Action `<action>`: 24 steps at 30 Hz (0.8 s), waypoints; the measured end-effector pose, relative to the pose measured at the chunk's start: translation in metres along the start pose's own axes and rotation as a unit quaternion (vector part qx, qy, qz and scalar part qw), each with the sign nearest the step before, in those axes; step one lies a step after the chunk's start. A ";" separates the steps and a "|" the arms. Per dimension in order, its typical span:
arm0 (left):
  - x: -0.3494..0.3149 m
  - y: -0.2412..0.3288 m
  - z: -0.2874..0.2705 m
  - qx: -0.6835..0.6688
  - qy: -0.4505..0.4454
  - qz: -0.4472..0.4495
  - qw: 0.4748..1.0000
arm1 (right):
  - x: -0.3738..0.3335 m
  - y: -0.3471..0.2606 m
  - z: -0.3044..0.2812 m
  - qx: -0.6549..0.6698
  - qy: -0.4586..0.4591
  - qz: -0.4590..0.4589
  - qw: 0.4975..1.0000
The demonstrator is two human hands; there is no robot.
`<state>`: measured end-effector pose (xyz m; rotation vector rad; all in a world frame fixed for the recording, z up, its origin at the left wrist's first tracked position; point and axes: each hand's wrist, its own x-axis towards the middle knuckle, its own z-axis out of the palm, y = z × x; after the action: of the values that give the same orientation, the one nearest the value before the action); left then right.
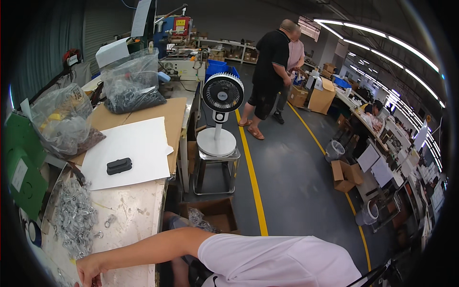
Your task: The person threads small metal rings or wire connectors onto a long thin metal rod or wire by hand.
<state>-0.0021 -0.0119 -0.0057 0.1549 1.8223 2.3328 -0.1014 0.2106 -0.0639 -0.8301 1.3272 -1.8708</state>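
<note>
Curling the right hand (89,269) loosely inward at the lower edge of view, being unable to tell if pinching anything, and having the heap of silvery clasps (74,219) lying just beside it on the worktop (134,222), probably for reaching without much stretching.

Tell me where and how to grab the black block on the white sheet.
Probably pinch it mid-length across its two long sides, coming from above. The black block is oblong and lies flat on the white sheet, so its top is exposed and its narrower width should be easier to span than its length.
</note>
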 end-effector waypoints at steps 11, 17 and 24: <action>-0.025 0.039 0.079 0.420 -0.046 -0.062 0.904 | -0.010 0.009 0.013 -0.196 0.137 -0.014 0.971; -0.009 -0.004 0.049 0.224 -0.030 0.017 0.974 | -0.004 0.010 0.022 -0.134 0.149 -0.099 0.975; 0.006 -0.035 0.018 0.381 0.022 0.166 0.909 | -0.006 0.004 0.030 -0.153 0.129 -0.098 0.975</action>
<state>-0.0017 0.0148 -0.0357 0.5504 2.8161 1.6454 -0.0731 0.1992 -0.0605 -0.9238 1.7852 -2.0063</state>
